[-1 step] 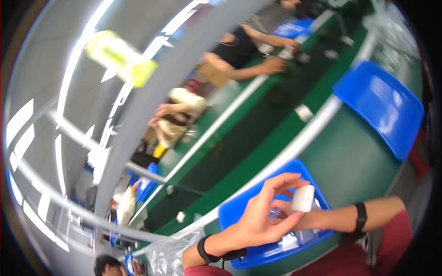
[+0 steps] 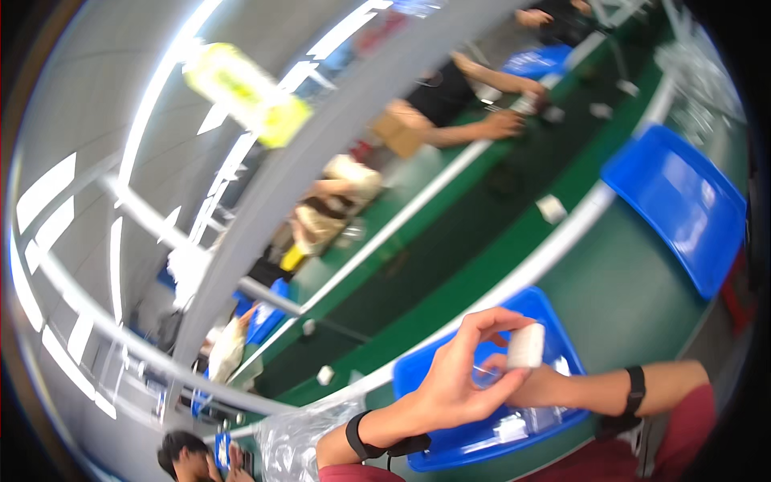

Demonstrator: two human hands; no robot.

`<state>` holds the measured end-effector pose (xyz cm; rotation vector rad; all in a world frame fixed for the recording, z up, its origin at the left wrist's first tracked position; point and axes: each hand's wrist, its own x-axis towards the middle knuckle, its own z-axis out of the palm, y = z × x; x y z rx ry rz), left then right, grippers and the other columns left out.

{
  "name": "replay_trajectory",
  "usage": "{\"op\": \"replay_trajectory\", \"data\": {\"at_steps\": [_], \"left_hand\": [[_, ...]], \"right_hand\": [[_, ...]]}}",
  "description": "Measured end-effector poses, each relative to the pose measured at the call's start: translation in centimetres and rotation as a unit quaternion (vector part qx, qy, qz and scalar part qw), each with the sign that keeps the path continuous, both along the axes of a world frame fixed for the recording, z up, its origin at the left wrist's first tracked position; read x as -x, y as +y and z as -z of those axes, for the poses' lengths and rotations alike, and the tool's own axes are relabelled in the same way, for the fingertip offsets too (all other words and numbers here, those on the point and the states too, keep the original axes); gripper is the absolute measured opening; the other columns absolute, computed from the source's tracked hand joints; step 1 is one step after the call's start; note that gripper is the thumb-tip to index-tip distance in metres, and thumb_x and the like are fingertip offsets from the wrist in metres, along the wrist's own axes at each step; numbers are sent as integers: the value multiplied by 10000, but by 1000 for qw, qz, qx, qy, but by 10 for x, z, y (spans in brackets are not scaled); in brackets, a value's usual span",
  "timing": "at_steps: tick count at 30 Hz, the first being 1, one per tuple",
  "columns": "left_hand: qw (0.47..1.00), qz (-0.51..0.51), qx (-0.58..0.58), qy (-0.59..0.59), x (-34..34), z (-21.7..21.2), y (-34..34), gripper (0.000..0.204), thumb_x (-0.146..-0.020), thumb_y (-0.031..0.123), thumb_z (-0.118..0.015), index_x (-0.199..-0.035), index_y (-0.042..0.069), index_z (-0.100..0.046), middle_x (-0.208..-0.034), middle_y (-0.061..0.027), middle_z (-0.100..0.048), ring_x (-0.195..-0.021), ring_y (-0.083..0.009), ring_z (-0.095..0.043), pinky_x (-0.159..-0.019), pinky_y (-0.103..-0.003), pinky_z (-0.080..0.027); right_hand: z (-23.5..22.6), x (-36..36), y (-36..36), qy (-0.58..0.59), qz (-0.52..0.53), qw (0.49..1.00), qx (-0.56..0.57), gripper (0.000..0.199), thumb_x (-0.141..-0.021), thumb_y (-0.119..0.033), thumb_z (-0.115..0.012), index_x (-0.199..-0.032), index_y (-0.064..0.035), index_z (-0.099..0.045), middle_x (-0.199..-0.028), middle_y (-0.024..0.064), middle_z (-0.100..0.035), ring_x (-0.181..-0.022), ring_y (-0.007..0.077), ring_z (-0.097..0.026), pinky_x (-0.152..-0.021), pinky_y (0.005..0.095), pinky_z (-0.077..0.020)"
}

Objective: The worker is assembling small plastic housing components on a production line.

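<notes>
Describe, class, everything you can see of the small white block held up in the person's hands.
The small white block is a plain, matt, roughly rectangular piece with rounded corners; its material cannot be told. It stands about upright, held above the near blue tray. The right hand holds it from below, mostly hidden behind the left hand, whose fingers curl beside the block's left edge. Whether they touch it is unclear. A bit of clear film seems to lie between the hands.

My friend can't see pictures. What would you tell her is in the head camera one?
Two bare hands meet above a blue tray: the right hand holds a small white block, and the left hand curls beside it. Behind them runs a long green conveyor belt, with another blue tray and other people working.
</notes>
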<state>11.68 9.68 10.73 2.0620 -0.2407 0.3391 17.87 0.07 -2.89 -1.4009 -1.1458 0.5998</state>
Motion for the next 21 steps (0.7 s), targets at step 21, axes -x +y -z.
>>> {"op": "replay_trajectory", "data": {"at_steps": [21], "left_hand": [[670, -671, -315, -48, 158, -217, 307, 317, -725, 365, -717, -909, 113, -659, -937, -163, -625, -902, -331, -607, -807, -397, -470]], "right_hand": [[1, -5, -4, 197, -57, 967, 151, 376, -797, -136, -683, -1123, 3, -557, -830, 115, -673, -623, 111, -629, -582, 231, -523]]}}
